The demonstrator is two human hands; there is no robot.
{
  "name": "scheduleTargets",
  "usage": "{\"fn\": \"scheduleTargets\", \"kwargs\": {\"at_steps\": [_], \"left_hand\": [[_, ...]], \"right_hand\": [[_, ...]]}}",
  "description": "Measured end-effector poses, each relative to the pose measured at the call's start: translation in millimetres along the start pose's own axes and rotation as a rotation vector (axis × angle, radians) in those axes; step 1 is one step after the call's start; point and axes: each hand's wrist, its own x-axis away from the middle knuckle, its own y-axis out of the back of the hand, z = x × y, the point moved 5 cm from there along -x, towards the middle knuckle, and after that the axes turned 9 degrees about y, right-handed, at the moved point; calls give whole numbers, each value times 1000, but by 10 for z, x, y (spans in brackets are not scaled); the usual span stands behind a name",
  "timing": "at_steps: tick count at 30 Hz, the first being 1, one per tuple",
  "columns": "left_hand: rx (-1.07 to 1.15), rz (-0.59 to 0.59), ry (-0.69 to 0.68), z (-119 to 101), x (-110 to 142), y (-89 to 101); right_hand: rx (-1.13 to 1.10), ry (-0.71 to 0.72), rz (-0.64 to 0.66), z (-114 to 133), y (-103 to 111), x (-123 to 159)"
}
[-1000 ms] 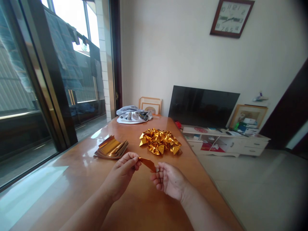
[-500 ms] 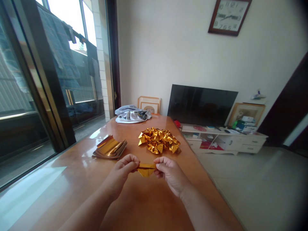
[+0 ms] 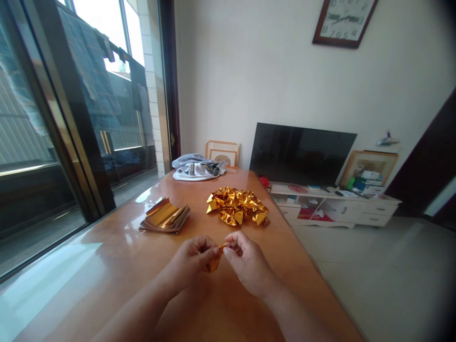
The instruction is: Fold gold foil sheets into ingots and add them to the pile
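Folded gold foil [image 3: 213,264] held between our hands, fingertips together on it: left hand [image 3: 190,262] pinches its body, right hand [image 3: 245,262] its tip. Crumpled foil pile [image 3: 237,206] lies ahead of the right hand; foil sheet stack [image 3: 164,215] ahead of the left, on the table [image 3: 107,251].

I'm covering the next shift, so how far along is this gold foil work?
Done: a crinkled heap of folded gold foil pieces sits on the glossy wooden table. In hand: a small folded gold foil piece pinched by the left hand and right hand. Remaining: a stack of flat gold foil sheets.
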Motion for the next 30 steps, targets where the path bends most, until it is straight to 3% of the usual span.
{"fn": "scheduleTargets", "kwargs": {"at_steps": [4,7,22,30], "left_hand": [[-5,-99,-55,-10,-30,78],[-33,-122,-95,-2,-40,91],[-95,-45,-150,-4,-30,23],[-119,-68,-122,-1,-23,35]], "right_hand": [[137,98,-139,81,70,-14],[128,109,-118,89,15,0],[-160,-94,-99,-58,-72,-6],[-174,-70,-50,-58,-76,-7]]}}
